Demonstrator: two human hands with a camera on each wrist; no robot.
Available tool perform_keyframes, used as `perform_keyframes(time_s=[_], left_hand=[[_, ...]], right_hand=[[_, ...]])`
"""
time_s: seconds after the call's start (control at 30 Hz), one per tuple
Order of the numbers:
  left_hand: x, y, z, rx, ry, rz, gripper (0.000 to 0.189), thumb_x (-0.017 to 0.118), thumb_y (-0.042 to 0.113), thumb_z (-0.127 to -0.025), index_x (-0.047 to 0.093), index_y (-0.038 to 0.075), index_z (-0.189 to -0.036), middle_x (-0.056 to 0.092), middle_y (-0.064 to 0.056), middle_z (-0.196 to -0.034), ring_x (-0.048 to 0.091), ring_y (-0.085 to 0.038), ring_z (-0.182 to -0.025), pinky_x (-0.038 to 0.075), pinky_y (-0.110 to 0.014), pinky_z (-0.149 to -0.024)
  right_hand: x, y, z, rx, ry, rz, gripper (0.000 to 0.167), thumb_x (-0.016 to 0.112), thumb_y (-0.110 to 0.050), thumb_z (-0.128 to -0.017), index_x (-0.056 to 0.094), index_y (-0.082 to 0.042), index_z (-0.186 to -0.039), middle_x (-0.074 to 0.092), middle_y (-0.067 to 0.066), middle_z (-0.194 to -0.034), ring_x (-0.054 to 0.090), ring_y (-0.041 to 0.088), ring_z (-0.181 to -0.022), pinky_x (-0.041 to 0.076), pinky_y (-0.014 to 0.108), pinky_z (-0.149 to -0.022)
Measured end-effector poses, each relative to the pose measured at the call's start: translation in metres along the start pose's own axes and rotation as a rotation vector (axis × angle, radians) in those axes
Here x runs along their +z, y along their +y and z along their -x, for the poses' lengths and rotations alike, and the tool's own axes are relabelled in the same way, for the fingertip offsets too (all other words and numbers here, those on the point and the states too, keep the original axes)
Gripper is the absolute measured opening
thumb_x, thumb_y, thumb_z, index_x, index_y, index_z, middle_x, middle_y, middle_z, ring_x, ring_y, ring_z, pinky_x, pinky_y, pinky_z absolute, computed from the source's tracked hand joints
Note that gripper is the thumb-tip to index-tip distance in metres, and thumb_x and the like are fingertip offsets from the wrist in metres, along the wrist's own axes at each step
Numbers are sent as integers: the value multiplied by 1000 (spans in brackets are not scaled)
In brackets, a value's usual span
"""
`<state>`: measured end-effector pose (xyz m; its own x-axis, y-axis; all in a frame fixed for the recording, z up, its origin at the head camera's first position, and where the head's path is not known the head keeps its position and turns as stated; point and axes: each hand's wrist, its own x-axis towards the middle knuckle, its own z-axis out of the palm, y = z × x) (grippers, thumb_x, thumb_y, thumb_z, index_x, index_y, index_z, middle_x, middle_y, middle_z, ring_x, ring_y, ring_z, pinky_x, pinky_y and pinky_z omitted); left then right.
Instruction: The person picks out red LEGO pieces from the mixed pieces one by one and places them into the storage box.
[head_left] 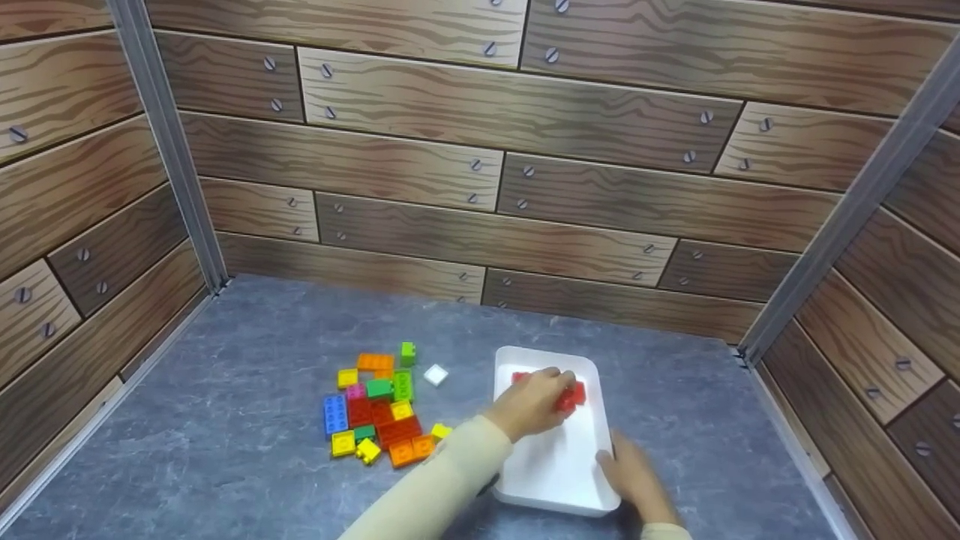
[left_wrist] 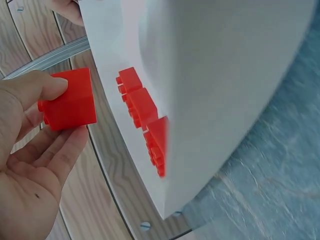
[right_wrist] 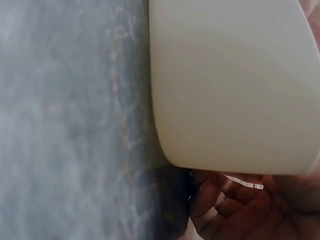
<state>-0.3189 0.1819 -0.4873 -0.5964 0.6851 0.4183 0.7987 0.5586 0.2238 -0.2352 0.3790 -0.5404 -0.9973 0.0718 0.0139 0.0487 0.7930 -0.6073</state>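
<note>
My left hand (head_left: 534, 401) is over the far part of a white tray (head_left: 551, 461). In the left wrist view it pinches a red toy brick (left_wrist: 75, 100) between thumb and fingers. Three red bricks (left_wrist: 142, 107) lie in a row inside the tray, studs facing the far wall of boards. At the tray's right side, near its front corner, my right hand (head_left: 634, 472) grips the rim. The right wrist view shows the tray's outer wall (right_wrist: 230, 95), with the right hand's curled fingers (right_wrist: 202, 200) beside its corner. My left hand partly hides the red bricks in the head view.
Left of the tray, several loose bricks lie clustered on the grey table (head_left: 262, 352), among them a blue brick (head_left: 335, 414), an orange brick (head_left: 375, 362) and a yellow brick (head_left: 343, 442). A white brick (head_left: 436, 375) lies apart. Wood-patterned walls (head_left: 420, 165) enclose the table.
</note>
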Motion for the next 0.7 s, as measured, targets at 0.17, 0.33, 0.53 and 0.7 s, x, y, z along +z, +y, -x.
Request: perform_keyframes(time_s=[0.17, 0.33, 0.53, 0.7], left_hand=[[1, 0, -4, -22, -9, 20, 31, 78, 19, -89, 64, 12, -116, 65, -2, -95, 63, -11, -82, 51, -16, -72], [1, -1, -6, -50, -34, 27, 32, 79, 19, -89, 64, 12, -117, 65, -2, -96, 62, -11, -83, 52, -17, -73], [0, 0, -10, -51, -71, 44, 33, 79, 19, -89, 65, 12, -118, 67, -2, -98, 63, -11, -85, 52, -17, -75], [-2, 2, -13, -55, -99, 36, 35, 79, 20, -89, 64, 13, -120, 68, -3, -102, 64, -11, -89, 54, -18, -79]], right_hand=[[0, 1, 1, -22, 22, -16, 45, 55, -2, -95, 46, 21, -133, 56, 41, -124, 55, 55, -116, 44, 63, -100], [0, 1, 2, -17, 30, -30, 40, 56, -1, -95, 51, 18, -130, 59, 38, -121, 58, 52, -113, 46, 63, -98], [1, 0, 2, 9, 16, -27, 40, 56, -3, -96, 51, 18, -129, 59, 38, -121, 58, 53, -113, 46, 62, -98], [3, -1, 1, -11, 30, -4, 41, 57, -2, -95, 51, 17, -130, 59, 37, -122, 57, 53, -115, 45, 62, -99]])
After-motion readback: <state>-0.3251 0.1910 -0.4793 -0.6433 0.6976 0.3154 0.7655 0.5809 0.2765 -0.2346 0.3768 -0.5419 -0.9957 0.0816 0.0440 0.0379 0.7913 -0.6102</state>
